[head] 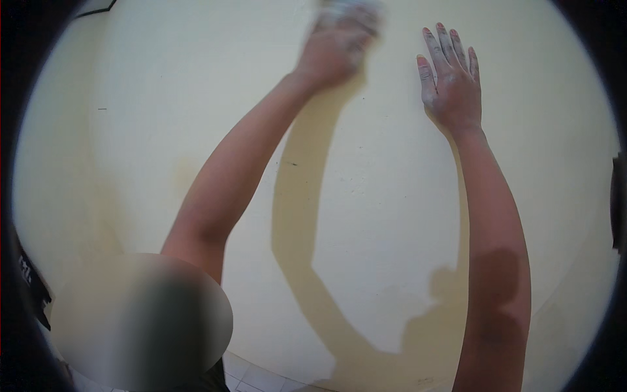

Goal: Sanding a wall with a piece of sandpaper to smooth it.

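My left hand (pixel 335 54) is at the top of the view, blurred by motion, in front of a cream-painted wall (pixel 392 206). It is closed around a pale object (pixel 350 7), too smeared to name and partly cut off by the upper edge. To its right, my right hand (pixel 453 78) rests palm down on the wall with its fingers apart and holds nothing. Whitish powder coats those fingers and the thumb. Small dark specks and a short scuff mark (pixel 292 164) show on the wall between my arms.
White floor tiles (pixel 262 378) show along the bottom. A dark object (pixel 617 203) sits at the right rim, and a black item with white marks (pixel 32 279) at the left. My arm's shadow falls across the wall. A blurred oval patch hides the lower left.
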